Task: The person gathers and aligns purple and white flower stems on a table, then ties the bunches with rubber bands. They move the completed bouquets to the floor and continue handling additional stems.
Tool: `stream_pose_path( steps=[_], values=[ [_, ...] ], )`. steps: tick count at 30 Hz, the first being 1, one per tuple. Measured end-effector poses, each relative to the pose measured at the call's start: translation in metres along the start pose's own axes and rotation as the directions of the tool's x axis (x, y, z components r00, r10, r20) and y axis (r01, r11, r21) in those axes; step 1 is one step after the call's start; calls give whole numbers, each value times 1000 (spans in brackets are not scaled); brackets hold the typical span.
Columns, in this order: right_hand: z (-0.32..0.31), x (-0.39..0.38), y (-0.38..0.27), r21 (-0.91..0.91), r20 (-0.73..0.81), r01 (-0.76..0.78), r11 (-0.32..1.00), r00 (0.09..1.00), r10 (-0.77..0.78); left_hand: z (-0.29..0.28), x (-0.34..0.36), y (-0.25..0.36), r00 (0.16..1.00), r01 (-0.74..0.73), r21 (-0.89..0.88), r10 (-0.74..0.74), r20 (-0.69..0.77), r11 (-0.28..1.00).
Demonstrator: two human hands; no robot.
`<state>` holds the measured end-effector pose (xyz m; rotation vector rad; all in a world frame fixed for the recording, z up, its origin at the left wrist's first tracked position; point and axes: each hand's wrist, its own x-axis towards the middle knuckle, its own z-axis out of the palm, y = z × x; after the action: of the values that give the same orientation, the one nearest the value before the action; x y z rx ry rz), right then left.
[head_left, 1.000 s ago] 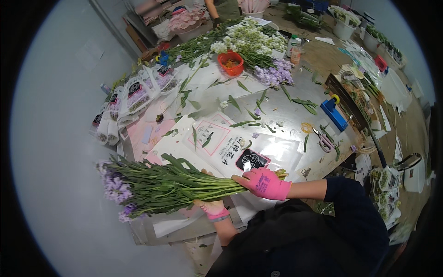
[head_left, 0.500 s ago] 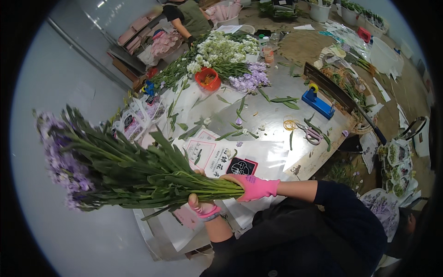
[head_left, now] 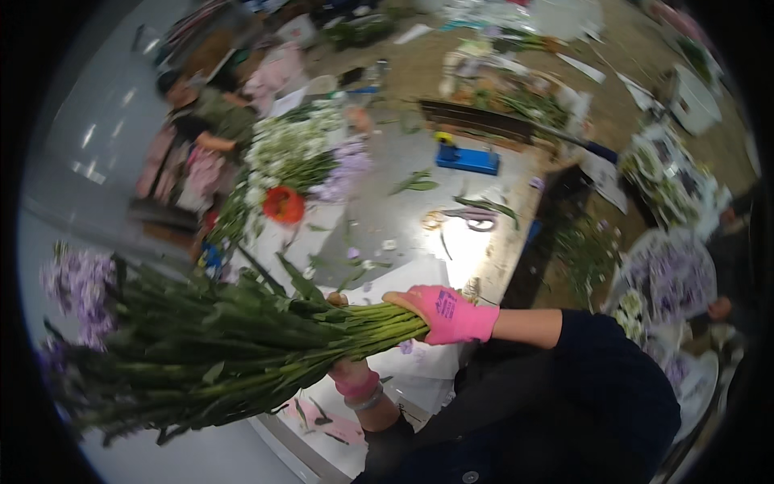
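A thick bunch of purple stock flowers lies across the view, its lilac heads at the far left and its bare green stems at the right. My right hand, in a pink glove, is closed round the stems near their cut ends. From below, my left hand grips the bunch farther along the stems; a fingertip shows above them, and leaves hide most of its fingers. Its glove is pink too, leaving some fingers bare. Beneath the bunch, white paper sheets with scattered leaves cover part of the metal table.
Beyond lie white flowers, lilac flowers and a red bowl. A blue tape dispenser, scissors and a long-handled cutter are at the right. Wrapped bouquets stand beyond the table's right edge. Another person works at the far left.
My view has turned to the right, so the table appears rotated. The leafy part of the bunch hangs lower and spreads wider at the left. Both hands keep their hold on it.
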<state>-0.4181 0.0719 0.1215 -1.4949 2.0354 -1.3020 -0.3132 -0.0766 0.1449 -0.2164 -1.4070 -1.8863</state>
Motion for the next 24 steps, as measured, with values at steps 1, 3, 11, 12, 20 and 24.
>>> stream_pose_path(
  steps=[1,3,11,12,20,24],
  values=[
    [-7,-15,7,-56,-23,-48,997,999,47,10,0,-8,989,145,-89,-145,1,985],
    [-19,-43,25,-137,-93,-75,988,994,63,24,-12,-40,986,155,-83,-159,-49,984],
    [-98,-152,97,-55,-353,-243,968,912,209,155,-23,-130,918,390,-235,-358,170,890],
    [-109,-165,111,-67,-390,-240,968,900,196,175,-24,-143,907,416,-232,-384,172,879],
    [-223,-250,157,51,-475,-398,916,797,373,286,-14,-235,746,627,-232,-489,451,743],
    [-275,-267,174,119,-502,-429,895,752,428,331,6,-267,703,670,-74,-600,381,738]
  ],
)
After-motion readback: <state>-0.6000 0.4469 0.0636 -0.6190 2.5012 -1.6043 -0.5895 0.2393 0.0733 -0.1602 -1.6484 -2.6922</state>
